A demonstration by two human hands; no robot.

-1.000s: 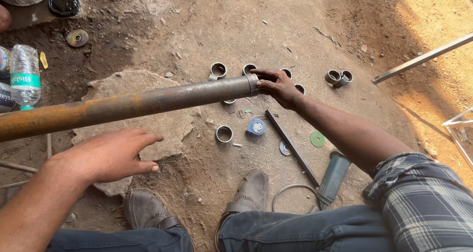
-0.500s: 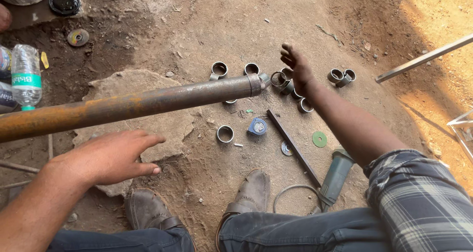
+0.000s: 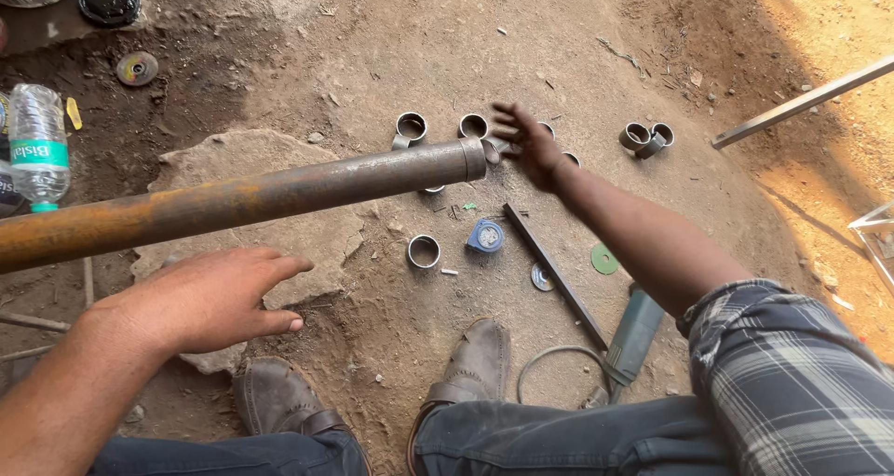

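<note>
Rusty steel pipe (image 3: 233, 201) slants in from the left edge, its grey end up among short metal rings (image 3: 424, 251) on the dirt floor. One plastic bottle (image 3: 39, 147) lies far left. Left hand (image 3: 200, 299) hovers flat and empty just below the pipe, fingers spread. Six rings show plainly, others are hidden. Right hand (image 3: 529, 143) is splayed open past the pipe's tip, over the rings, holding nothing. Two more rings (image 3: 645, 138) sit joined at right.

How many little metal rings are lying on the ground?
7 at least: two rings above the pipe, one below it, two far right, two partly hidden by the right hand. More may be hidden.
</note>
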